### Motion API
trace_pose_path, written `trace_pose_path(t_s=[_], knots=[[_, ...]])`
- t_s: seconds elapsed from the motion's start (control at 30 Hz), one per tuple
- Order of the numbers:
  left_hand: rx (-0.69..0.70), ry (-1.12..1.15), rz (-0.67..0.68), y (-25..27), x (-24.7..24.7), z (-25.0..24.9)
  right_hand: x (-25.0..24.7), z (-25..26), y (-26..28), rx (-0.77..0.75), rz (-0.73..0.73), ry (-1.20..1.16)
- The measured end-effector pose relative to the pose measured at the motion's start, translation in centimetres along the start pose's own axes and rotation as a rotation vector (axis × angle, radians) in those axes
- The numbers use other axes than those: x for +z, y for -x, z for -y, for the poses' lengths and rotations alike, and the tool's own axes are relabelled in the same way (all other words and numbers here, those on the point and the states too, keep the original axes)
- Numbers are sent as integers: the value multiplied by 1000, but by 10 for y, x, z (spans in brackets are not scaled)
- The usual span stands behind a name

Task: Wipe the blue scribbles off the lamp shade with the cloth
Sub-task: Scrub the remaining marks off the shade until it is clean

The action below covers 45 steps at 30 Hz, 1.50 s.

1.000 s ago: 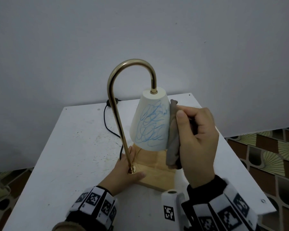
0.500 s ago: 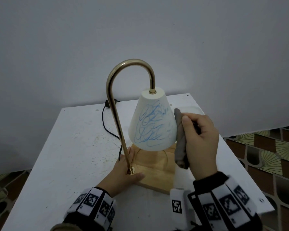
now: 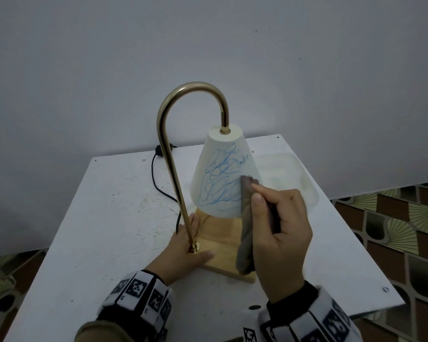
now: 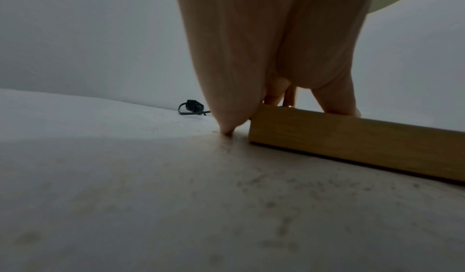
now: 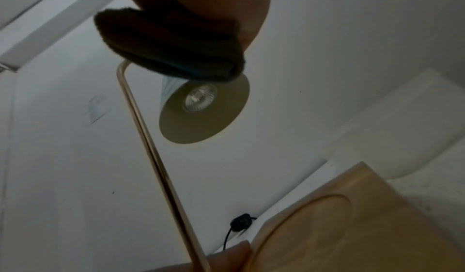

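Note:
A cream cone lamp shade (image 3: pixel 220 174) hangs from a curved brass arm (image 3: pixel 168 154) over a wooden base (image 3: pixel 223 240). Blue scribbles (image 3: pixel 223 178) cover its front. My right hand (image 3: pixel 265 208) grips a folded grey-brown cloth (image 3: pixel 246 225) and holds its upper end against the shade's lower right side, over the edge of the scribbles. In the right wrist view the dark cloth (image 5: pixel 171 43) touches the shade's rim (image 5: pixel 206 121). My left hand (image 3: pixel 187 243) lies flat on the base, thumb and fingers either side of the brass stem.
The lamp stands on a scuffed white table (image 3: pixel 109 230) against a grey wall. A black cord (image 3: pixel 156 178) with a switch (image 4: pixel 192 107) runs behind the lamp. A pale translucent tray (image 3: pixel 287 174) sits at the back right. Patterned floor tiles (image 3: pixel 393 230) lie beyond the right edge.
My right hand has brought the cloth down and to the left, from the shade's right edge onto its lower right front. The left hand stays on the base.

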State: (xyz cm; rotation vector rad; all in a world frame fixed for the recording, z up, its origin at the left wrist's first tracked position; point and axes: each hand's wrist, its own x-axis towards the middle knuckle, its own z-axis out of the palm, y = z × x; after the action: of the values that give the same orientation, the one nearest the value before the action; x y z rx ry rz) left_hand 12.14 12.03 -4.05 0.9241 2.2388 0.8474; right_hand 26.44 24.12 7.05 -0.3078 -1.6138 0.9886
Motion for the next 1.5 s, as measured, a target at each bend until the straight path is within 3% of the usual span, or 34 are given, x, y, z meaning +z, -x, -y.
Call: trace_pose_path(t_s=[0.13, 0.27, 0.43, 0.67, 0.8, 1.03, 1.17, 1.33, 1.5], knots=[[-15, -24, -6, 6, -1, -10, -3, -8, -2, 95, -28, -8], [-2, 0, 8, 7, -2, -9, -3, -20, -23, 294, -86, -44], [5, 23, 7, 8, -5, -11, 10, 1, -42, 149, -63, -56], [-36, -3, 0, 7, -2, -13, 8, 10, -11, -9, -3, -6], [-47, -16, 15, 6, -4, -14, 5, 3, -7, 35, -22, 35], [-32, -22, 23, 9, -6, -19, 4, -14, -37, 299, -57, -17], [-22, -31, 15, 8, -8, -18, 13, 5, -45, 199, -49, -50], [-38, 23, 1, 2, -6, -2, 11, 17, -15, 62, 10, -13], [-68, -15, 16, 9, -5, -22, 2, 5, -2, 133, 12, -28]])
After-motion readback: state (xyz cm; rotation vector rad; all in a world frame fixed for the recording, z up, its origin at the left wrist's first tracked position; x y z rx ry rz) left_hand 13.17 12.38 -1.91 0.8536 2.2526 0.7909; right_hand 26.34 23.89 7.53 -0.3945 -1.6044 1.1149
